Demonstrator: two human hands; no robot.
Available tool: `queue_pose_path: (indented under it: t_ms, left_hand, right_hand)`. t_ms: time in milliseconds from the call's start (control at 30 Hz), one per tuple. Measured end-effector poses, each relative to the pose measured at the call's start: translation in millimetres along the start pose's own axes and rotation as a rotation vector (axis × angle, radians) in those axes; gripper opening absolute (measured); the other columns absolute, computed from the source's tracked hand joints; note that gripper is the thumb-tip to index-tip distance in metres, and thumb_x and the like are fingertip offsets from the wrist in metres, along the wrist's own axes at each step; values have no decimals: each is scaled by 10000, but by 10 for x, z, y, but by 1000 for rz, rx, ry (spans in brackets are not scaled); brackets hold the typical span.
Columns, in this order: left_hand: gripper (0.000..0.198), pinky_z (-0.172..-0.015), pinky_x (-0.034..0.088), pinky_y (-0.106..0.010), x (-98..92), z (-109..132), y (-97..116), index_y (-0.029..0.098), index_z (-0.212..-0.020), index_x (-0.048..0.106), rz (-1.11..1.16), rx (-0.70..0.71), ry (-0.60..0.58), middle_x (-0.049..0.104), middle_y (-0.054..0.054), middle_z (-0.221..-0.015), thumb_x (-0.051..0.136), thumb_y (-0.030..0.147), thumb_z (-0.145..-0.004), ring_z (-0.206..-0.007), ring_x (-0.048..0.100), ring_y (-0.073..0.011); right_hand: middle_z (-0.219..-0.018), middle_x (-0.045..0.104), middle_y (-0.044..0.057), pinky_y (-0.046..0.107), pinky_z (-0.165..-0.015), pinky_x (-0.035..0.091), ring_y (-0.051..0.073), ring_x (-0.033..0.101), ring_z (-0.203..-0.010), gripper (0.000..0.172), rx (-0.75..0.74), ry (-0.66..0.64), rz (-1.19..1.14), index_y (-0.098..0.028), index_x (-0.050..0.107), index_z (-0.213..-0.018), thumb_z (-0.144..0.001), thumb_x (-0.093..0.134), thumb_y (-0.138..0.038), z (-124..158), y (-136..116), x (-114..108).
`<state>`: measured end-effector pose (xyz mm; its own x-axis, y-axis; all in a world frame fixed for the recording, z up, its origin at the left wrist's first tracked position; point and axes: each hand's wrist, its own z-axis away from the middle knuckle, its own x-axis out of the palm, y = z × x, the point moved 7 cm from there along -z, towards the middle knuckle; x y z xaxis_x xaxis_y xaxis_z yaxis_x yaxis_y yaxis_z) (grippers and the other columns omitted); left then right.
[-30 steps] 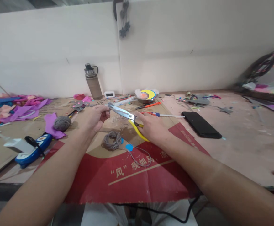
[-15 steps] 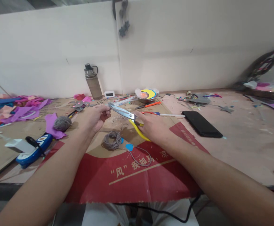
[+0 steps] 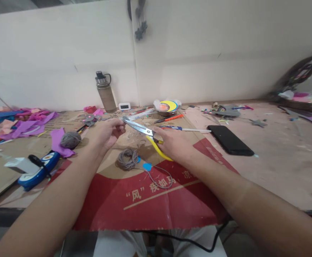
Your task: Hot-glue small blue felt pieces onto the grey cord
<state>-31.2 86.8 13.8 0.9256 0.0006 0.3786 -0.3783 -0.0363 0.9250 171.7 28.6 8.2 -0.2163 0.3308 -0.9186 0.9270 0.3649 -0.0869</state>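
Note:
My right hand (image 3: 173, 142) grips yellow-handled scissors (image 3: 141, 129), blades pointing left toward my left hand (image 3: 108, 132). The left hand's fingers are pinched together at the blade tips on something too small to name. Below the hands, on a red and brown cardboard sheet (image 3: 150, 200), lies a coil of grey cord (image 3: 127, 159) with a loose strand running to a small blue piece (image 3: 147, 166).
A black phone (image 3: 230, 140) lies right of my hands. A grey yarn ball (image 3: 70, 139), purple felt scraps (image 3: 24, 126), a blue tool (image 3: 39, 167), a water bottle (image 3: 105, 92), a small clock (image 3: 124, 106) and a bowl (image 3: 167, 107) stand behind and left. Craft litter covers the far right.
Almost nothing has changed; both hands hold the same pose with the scissors, shifted very slightly.

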Motion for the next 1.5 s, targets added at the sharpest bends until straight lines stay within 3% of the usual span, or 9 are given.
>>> queue_pose_path:
  t_ms: [267,500,600,700,800,900,1033,1267,1500]
  left_hand:
    - [108,-472,418,-145,-15,-23,13,114,-531,550,-42,26,-4,517,15,-564,608,24,-521,-483,439,-36]
    - [112,-490,427,-177,-49,-34,33,133,-550,550,-139,54,-2,576,-10,-618,645,74,-538,-523,481,-65]
    - [106,-513,429,-195,65,14,22,135,-559,573,-231,54,-137,583,-19,-612,678,127,-568,-536,501,-79]
    - [128,-518,401,-211,241,122,-64,141,-569,583,-371,-17,-329,577,-19,-581,703,185,-579,-533,513,-96]
    - [91,-541,387,-220,359,227,-163,155,-592,600,-525,-63,-461,560,0,-557,688,174,-585,-547,514,-106]
    - [29,-566,394,-226,418,286,-260,166,-639,632,-669,-88,-549,584,3,-577,660,167,-634,-563,523,-112]
    - [61,-561,393,-218,426,270,-291,163,-658,643,-549,-88,-491,579,5,-567,694,196,-665,-550,519,-100]
    - [226,-630,468,-254,539,309,-356,169,-811,707,-386,-57,-414,703,-46,-814,772,350,-692,-623,594,-115]
    - [178,-563,458,-227,555,353,-330,152,-699,678,-363,12,-283,683,-37,-717,785,291,-670,-562,587,-99]
  right_hand:
    - [-963,729,78,300,-632,383,240,660,-812,417,9,11,-61,-285,565,-1274,-882,474,-396,-9,-8,-12]
    - [-886,708,48,290,-675,438,188,631,-760,326,98,107,-565,-233,628,-1104,-829,586,-403,-48,157,58]
    - [-830,679,21,258,-581,439,134,587,-630,355,153,114,-981,-222,579,-1087,-820,596,-456,-86,190,107]
    - [-694,619,-42,210,-417,340,68,425,-417,411,230,53,-1336,-246,510,-1104,-791,623,-487,-115,151,168]
    - [-671,587,-73,191,-372,283,34,339,-368,439,237,31,-1479,-256,490,-1068,-736,690,-464,-121,73,143]
    - [-661,552,-87,175,-384,283,26,366,-401,463,221,-7,-1511,-246,505,-1015,-660,769,-386,-106,-8,111]
    - [-672,536,-81,171,-402,301,30,407,-455,507,274,-10,-1603,-222,529,-987,-581,821,-306,-77,-48,122]
    - [-609,476,-111,194,-416,345,46,403,-424,517,477,209,-1737,-260,456,-1056,-650,766,-338,0,28,130]
    - [-732,523,-77,205,-439,365,58,438,-469,462,423,285,-1589,-284,410,-1056,-725,686,-449,-13,27,110]
